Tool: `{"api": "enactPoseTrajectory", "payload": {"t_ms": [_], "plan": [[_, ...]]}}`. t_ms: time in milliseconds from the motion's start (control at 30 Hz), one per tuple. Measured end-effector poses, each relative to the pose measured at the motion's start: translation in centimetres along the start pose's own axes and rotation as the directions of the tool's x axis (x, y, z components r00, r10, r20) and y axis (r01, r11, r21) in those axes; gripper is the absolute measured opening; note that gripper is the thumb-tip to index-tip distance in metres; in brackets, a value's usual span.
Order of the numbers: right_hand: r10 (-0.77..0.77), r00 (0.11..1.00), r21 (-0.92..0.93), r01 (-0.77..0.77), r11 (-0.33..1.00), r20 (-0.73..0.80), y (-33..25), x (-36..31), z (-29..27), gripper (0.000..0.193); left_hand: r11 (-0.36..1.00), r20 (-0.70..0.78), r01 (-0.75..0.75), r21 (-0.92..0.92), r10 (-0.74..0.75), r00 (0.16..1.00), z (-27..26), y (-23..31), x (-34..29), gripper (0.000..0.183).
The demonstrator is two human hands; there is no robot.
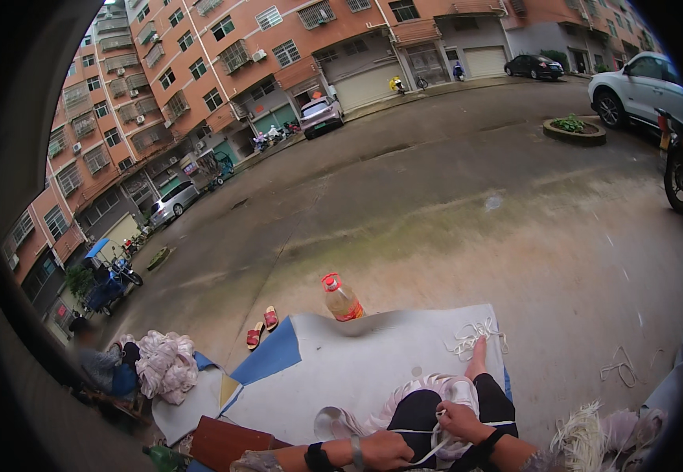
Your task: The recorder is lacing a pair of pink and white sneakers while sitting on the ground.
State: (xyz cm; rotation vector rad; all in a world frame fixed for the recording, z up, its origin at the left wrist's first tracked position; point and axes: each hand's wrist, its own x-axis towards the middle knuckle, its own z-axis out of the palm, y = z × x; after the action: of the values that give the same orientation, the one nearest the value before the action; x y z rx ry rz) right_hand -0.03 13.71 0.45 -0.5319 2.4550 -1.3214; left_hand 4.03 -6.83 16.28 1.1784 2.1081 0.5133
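Note:
My right hand (461, 422) is closed, its fingertips pinching a thin white cord (433, 451) above my lap. Lower and to the left, my left hand (386, 448) curls over my dark-trousered leg, apparently closed on the same cord; its fingertips are partly hidden. Pale pinkish-white fabric (428, 385) lies bunched between and around my legs. A loose tangle of white cords (471, 340) rests by my bare foot at the mat's far right corner. Black bands circle both forearms, and a greyish band is round the left wrist.
A grey mat (373, 346) with blue patches lies under me. Beyond it stand a large red-capped bottle (343, 299) and red sandals (263, 328). White cord bundles (581, 433) lie at right. At left, another person (105, 362) sits by heaped pale fabric (165, 364). Parked vehicles line the yard.

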Motion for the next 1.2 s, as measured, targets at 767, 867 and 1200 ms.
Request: {"api": "enactPoseTrajectory", "payload": {"t_ms": [767,867,1200], "plan": [[-0.011,0.98,-0.44,-0.078,0.895,-0.196,5.2,-19.6,-12.6,0.021,0.713,-0.403,0.663,0.227,-0.551,0.731,6.9,-18.3,-9.4,0.018],[-0.058,0.974,-0.543,-0.072,0.837,-0.219,6.9,-20.8,-12.3,0.014,0.707,-0.443,0.695,0.13,-0.586,0.679,8.3,-18.7,-10.3,0.021],[0.341,0.755,0.243,-0.244,0.939,-0.561,6.9,-11.6,-14.6,0.028,0.468,-0.442,0.152,-0.87,-0.879,0.176,1.0,-20.3,-2.4,0.023]]}}
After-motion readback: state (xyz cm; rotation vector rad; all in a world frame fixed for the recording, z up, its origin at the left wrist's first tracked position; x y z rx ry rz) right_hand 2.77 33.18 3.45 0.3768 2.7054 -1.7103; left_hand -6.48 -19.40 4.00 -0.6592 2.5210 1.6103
